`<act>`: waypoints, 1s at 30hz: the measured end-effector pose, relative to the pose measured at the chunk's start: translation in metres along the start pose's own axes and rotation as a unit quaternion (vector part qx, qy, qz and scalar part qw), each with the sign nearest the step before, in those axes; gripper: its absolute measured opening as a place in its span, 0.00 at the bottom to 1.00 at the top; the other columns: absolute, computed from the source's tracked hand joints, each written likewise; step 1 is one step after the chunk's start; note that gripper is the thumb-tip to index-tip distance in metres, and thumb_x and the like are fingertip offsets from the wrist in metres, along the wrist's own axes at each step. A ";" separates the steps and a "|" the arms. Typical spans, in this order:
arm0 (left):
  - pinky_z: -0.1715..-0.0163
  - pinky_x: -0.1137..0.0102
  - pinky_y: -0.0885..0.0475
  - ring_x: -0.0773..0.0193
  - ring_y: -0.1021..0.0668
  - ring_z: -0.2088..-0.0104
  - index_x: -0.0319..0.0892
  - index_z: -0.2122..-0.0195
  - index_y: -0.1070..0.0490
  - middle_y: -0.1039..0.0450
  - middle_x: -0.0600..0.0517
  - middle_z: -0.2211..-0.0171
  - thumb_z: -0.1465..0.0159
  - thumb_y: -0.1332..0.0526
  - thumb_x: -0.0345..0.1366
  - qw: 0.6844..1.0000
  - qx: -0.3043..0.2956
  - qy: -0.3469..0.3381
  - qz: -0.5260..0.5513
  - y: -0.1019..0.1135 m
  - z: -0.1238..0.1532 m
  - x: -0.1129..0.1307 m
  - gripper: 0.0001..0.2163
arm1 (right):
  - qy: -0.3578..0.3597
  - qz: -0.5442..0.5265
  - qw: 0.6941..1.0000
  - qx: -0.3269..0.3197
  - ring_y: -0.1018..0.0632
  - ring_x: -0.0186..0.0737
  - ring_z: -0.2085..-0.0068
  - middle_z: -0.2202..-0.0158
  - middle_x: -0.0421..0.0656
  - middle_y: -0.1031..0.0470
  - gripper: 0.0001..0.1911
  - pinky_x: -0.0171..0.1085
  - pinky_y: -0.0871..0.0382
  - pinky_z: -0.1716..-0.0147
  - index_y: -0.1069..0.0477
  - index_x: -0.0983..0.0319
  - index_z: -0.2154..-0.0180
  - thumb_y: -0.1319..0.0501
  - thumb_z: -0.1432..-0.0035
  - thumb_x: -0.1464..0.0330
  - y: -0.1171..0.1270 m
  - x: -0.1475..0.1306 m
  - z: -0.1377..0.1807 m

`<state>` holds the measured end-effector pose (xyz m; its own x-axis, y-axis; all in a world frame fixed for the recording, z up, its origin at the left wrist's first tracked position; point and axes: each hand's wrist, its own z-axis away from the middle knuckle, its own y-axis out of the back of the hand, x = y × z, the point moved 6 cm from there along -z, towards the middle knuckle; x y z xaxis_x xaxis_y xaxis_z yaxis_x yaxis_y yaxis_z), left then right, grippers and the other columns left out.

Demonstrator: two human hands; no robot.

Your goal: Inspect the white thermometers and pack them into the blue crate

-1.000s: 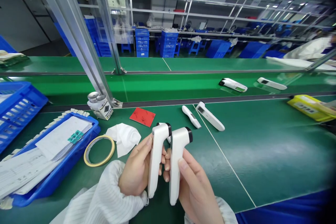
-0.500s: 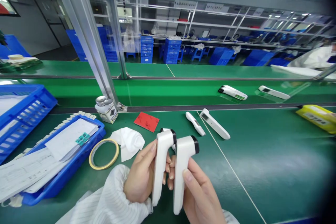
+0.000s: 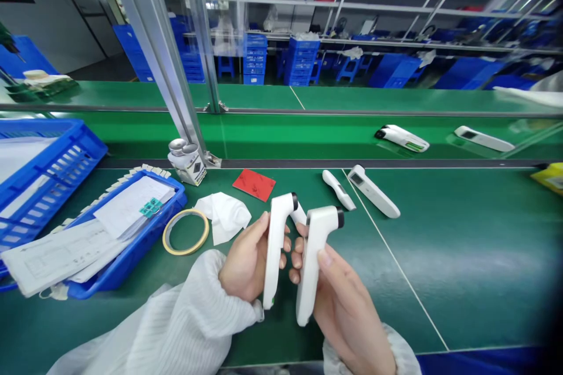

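My left hand (image 3: 248, 266) grips a white handheld thermometer-like device (image 3: 276, 252) with a black-tipped head, upright. My right hand (image 3: 347, 310) holds a matching device (image 3: 313, 269) just to its right, the black tip pointing up and right. The two devices stand close together without clear contact. A third white device (image 3: 299, 212) lies partly hidden behind them. Two more white devices (image 3: 338, 189) (image 3: 373, 191) lie on the green bench beyond my hands. A white cloth (image 3: 224, 218) lies near my left hand.
A blue tray (image 3: 176, 202) holds papers, and a blue basket (image 3: 65, 152) stands at the left. A tape roll (image 3: 185, 232), a red card (image 3: 254, 184) and a small metal-topped unit (image 3: 187, 163) sit nearby. A metal post (image 3: 153, 29) rises behind them.
The whole scene has shifted upward and slightly right in view. The right-hand device now leans further right, and both hands still hold their devices.
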<state>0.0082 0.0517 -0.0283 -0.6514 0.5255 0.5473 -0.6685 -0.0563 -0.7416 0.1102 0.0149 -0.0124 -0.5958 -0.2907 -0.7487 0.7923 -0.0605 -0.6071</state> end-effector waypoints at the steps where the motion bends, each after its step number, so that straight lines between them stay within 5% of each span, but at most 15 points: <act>1: 0.80 0.71 0.32 0.67 0.32 0.80 0.36 0.66 0.30 0.34 0.50 0.76 0.32 0.50 0.47 1.000 0.005 0.002 0.004 0.001 0.000 0.000 0.19 | -0.006 -0.013 1.000 0.003 0.29 0.37 0.64 0.63 0.43 0.28 0.17 0.34 0.30 0.65 0.26 0.59 0.50 0.38 0.40 0.61 0.001 0.001 -0.001; 12: 0.77 0.77 0.35 0.71 0.31 0.79 0.38 0.65 0.30 0.32 0.52 0.75 0.42 0.34 0.43 0.997 0.047 -0.046 -0.043 0.006 0.003 0.006 0.13 | -0.033 -0.076 0.996 0.015 0.25 0.36 0.62 0.63 0.42 0.26 0.16 0.33 0.26 0.62 0.26 0.59 0.52 0.36 0.42 0.63 0.000 0.001 -0.006; 15: 0.79 0.78 0.36 0.72 0.31 0.79 0.38 0.66 0.30 0.31 0.53 0.75 0.43 0.32 0.43 0.996 0.046 -0.052 -0.061 0.006 0.005 0.008 0.13 | -0.012 -0.067 0.998 -0.003 0.26 0.33 0.68 0.65 0.40 0.28 0.11 0.31 0.26 0.70 0.26 0.58 0.56 0.37 0.41 0.63 -0.001 0.000 -0.006; 20: 0.77 0.75 0.32 0.69 0.28 0.77 0.35 0.62 0.26 0.28 0.48 0.71 0.38 0.37 0.45 0.995 0.032 -0.032 -0.084 0.004 0.007 0.006 0.15 | 0.060 -0.035 0.998 -0.006 0.30 0.30 0.76 0.64 0.39 0.28 0.06 0.30 0.33 0.78 0.30 0.57 0.59 0.41 0.38 0.64 0.002 -0.005 -0.007; 24: 0.70 0.64 0.25 0.58 0.23 0.71 0.32 0.52 0.28 0.27 0.41 0.63 0.33 0.46 0.45 0.996 -0.001 -0.018 -0.082 -0.003 0.009 0.004 0.20 | 0.060 -0.064 0.996 -0.022 0.28 0.36 0.70 0.62 0.43 0.28 0.15 0.36 0.31 0.72 0.30 0.58 0.57 0.50 0.34 0.57 0.000 -0.011 -0.006; 30: 0.70 0.66 0.26 0.60 0.25 0.72 0.29 0.52 0.27 0.28 0.40 0.65 0.31 0.51 0.43 0.997 -0.016 -0.001 -0.070 -0.009 0.010 0.004 0.22 | 0.063 -0.069 0.994 -0.059 0.28 0.39 0.67 0.61 0.46 0.28 0.25 0.39 0.31 0.69 0.29 0.59 0.54 0.57 0.33 0.52 -0.004 -0.020 -0.001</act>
<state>0.0078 0.0457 -0.0151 -0.5532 0.5251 0.6467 -0.7413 0.0438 -0.6697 0.1189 0.0220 0.0052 -0.7148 -0.1640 -0.6798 0.6862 0.0224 -0.7270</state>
